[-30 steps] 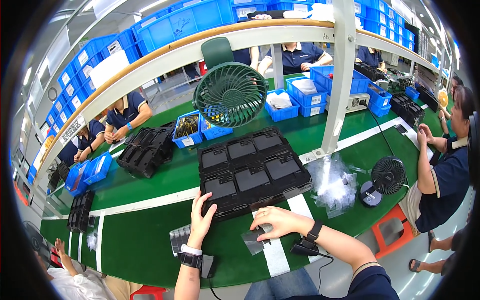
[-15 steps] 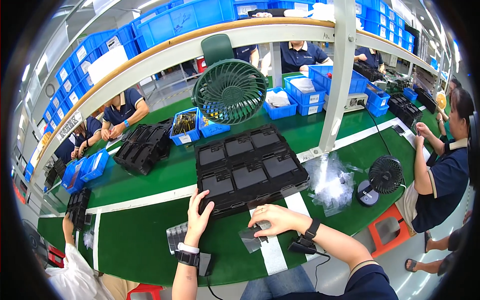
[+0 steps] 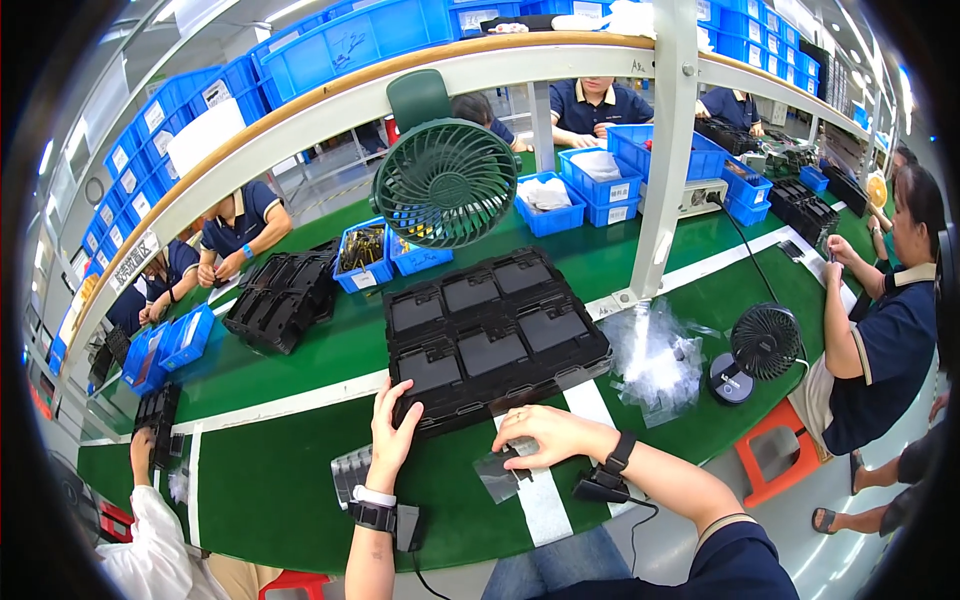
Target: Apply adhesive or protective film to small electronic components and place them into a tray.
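A large black plastic tray lies on the green bench in front of me, with flat dark panels in its several compartments. At its near left corner, my left hand rests with fingers spread and stretched, the fingertips against the tray's edge. My right hand is just below the tray's front edge, thumb and fingers pinched on a small clear film piece. A dark part shows beneath those fingers; its kind is hidden. Beside my left wrist lies a greyish ribbed strip.
A heap of clear film and a small black fan stand right of the tray. A green fan hangs from the shelf frame. A white post rises behind. Blue bins and stacked black trays are farther back. Co-workers sit around.
The whole view has shifted slightly. My two hands keep nearly the same places at the tray and the film piece. Some co-workers have moved their hands or heads a little.
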`<state>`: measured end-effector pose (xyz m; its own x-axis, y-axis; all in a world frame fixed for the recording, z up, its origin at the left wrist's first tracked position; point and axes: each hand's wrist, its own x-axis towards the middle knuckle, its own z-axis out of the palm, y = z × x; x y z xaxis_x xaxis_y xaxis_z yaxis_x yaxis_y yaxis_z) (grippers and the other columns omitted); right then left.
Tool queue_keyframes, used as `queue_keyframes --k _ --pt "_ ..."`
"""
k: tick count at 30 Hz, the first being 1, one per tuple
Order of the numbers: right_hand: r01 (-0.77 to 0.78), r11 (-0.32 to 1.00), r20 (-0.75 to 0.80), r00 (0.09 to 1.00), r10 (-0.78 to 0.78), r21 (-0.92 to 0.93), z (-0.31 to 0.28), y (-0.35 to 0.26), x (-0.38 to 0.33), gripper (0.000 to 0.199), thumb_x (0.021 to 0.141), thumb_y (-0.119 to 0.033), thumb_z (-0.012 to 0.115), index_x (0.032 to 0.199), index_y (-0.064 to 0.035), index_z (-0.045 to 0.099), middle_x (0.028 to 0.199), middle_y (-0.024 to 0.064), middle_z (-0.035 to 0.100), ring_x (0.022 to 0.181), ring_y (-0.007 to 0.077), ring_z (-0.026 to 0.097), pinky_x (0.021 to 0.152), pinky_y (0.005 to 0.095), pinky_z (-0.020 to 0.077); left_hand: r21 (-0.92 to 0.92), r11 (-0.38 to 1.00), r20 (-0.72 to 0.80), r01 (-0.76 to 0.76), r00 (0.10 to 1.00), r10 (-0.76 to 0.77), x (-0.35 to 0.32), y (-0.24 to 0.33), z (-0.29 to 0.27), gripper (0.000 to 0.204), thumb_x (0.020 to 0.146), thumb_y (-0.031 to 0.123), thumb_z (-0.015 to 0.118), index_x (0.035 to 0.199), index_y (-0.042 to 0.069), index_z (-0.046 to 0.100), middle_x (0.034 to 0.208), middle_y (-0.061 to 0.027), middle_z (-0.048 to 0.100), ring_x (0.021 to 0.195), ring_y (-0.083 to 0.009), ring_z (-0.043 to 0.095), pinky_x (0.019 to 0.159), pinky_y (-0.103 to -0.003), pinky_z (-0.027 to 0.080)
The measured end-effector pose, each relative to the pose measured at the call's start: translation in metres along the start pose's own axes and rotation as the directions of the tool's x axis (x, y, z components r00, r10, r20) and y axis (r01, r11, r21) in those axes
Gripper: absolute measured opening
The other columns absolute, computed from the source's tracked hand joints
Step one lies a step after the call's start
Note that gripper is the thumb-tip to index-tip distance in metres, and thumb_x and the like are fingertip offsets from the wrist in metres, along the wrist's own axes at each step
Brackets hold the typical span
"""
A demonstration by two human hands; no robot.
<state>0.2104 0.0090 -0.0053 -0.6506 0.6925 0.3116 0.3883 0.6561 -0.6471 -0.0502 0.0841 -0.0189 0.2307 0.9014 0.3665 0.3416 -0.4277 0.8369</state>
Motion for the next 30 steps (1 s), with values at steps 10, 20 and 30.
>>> queue_keyframes --k 10,20,30 --pt "-0.151 0.948 -0.215 0.972 0.091 -0.281 -0.027 -0.052 -0.045 0.02 0.079 -0.017 0.065 0.096 -0.0065 0.063 0.098 0.0061 0.062 0.094 0.0239 0.058 0.083 0.0343 0.0463 -0.017 0.999 -0.016 -0.032 0.999 0.032 0.004 -0.013 0.001 0.036 0.081 0.018 0.065 0.115 0.008 0.058 0.137 -0.0244 0.036 0.128 -0.0326 0.037 0.103 -0.037 0.032" --pt "-0.454 0.848 -0.607 0.765 0.214 -0.273 0.004 -0.047 -0.122 0.022 0.075 -0.013 0.065 0.096 -0.0064 0.062 0.103 0.0104 0.057 0.102 0.0275 0.052 0.089 0.0371 0.0419 -0.042 0.997 -0.052 -0.059 0.997 0.056 0.01 -0.017 0.012 0.036 0.08 0.02 0.067 0.113 0.009 0.059 0.134 -0.0246 0.039 0.125 -0.0331 0.04 0.101 -0.036 0.035" --pt "-0.49 0.795 -0.618 0.763 0.191 -0.358 0.007 -0.041 -0.118 0.017 0.073 -0.01 0.065 0.089 -0.0055 0.061 0.097 0.0098 0.058 0.097 0.0277 0.054 0.086 0.0374 0.0421 0.01 0.997 -0.022 -0.077 0.997 0.077 0.009 -0.01 0.008 0.037 0.082 0.024 0.064 0.115 0.01 0.056 0.134 -0.0268 0.038 0.125 -0.0378 0.038 0.103 -0.038 0.032"
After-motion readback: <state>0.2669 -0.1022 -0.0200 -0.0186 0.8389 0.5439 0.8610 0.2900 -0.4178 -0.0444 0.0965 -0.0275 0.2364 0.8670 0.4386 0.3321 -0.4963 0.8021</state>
